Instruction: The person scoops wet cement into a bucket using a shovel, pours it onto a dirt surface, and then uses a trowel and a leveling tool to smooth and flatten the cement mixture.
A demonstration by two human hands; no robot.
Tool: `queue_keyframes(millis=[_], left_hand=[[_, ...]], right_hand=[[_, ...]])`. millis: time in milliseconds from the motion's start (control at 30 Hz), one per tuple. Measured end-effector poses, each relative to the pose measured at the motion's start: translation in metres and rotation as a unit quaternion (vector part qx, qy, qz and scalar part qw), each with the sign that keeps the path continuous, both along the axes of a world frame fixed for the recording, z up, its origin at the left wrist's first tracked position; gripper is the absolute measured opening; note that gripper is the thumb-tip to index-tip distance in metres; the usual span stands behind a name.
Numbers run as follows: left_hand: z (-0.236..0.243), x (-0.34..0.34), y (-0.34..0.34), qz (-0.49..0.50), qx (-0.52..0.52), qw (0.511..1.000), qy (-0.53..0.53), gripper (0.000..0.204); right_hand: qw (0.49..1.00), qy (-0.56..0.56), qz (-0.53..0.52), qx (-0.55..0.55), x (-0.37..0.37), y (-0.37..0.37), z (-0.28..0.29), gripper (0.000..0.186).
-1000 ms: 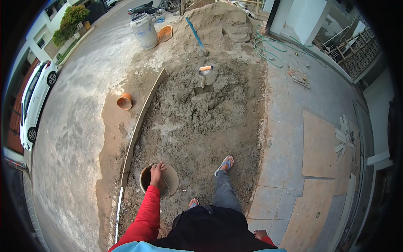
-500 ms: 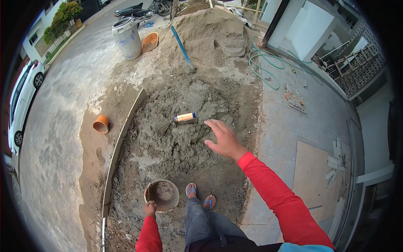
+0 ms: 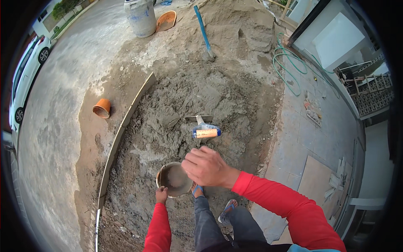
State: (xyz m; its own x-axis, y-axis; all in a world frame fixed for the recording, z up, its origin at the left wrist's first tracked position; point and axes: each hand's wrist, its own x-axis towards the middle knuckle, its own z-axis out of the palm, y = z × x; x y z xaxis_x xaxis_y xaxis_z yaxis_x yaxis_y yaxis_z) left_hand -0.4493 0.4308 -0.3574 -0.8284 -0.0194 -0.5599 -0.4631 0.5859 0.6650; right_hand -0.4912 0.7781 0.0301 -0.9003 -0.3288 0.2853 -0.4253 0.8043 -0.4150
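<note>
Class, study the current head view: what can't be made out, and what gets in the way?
All in the head view:
- Right grip: palm and fingertips, hidden by its own back; whether it holds anything is unclear.
- Bucket: right side of the rim, behind the right grip.
- Left grip: too small to tell exactly how its fingers hold the bucket.
- Orange-and-blue-handled tool: lower blade, sunk in grey mix.
- Drum: top, cut off by the upper edge.

Red sleeves (image 3: 268, 192), blue-and-orange shovel handle (image 3: 207, 133)
</note>
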Motion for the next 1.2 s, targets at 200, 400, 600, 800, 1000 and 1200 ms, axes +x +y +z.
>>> queue_keyframes(millis=[200, 400, 600, 800, 1000, 1200], left_hand=[[0.054, 0.005, 0.018, -0.003, 0.007, 1.000, -0.012, 0.032], [0.141, 0.047, 0.118, -0.003, 0.118, 0.991, -0.056, 0.037], [0.171, 0.067, 0.313, 0.013, 0.388, 0.882, -0.266, 0.068], [0.152, 0.116, 0.526, 0.128, 0.627, 0.674, -0.369, 0.082], [0.031, 0.306, 0.574, 0.229, 0.368, 0.716, -0.547, 0.027], [-0.003, 0.428, 0.525, 0.250, 0.230, 0.727, -0.596, 0.021]], right_hand=[[0.930, -0.325, -0.135, 0.104, -0.065, 0.075, -0.076, 0.041], [0.935, -0.288, -0.204, 0.039, 0.015, 0.139, -0.064, 0.019], [0.940, -0.182, -0.254, -0.139, 0.159, 0.214, 0.043, 0.026], [0.655, -0.169, -0.479, -0.559, 0.420, 0.216, -0.004, 0.040], [0.300, -0.035, -0.757, -0.579, 0.604, 0.170, -0.093, 0.038], [0.129, -0.194, -0.811, -0.537, 0.665, 0.156, -0.088, 0.026]])
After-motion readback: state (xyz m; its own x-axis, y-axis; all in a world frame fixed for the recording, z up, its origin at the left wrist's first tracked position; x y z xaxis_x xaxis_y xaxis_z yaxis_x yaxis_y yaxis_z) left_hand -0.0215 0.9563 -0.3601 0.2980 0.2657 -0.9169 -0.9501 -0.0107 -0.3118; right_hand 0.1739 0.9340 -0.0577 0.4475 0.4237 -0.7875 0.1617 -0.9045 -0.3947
